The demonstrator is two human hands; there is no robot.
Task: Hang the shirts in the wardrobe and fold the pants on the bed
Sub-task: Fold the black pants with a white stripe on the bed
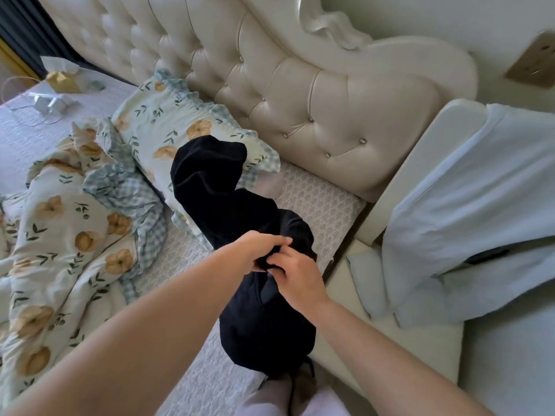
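1. Nearest the camera, the lower bunch of a black soft-fabric garment (264, 325), judged to be pants, is seen hanging over the pale quilted bed (315, 193), far from the cream tufted headboard (300, 94).
2. Its long axis is run diagonally up toward the headboard, with the far end laid on a floral frilled pillow (168, 121) against the headboard.
3. Its middle is pinched by both hands, which touch: the left hand (258, 247) on the headboard side, the right hand (295, 276) nearer the camera.
4. For flattening, a spread along that axis is judged needed; neither hand must reach.
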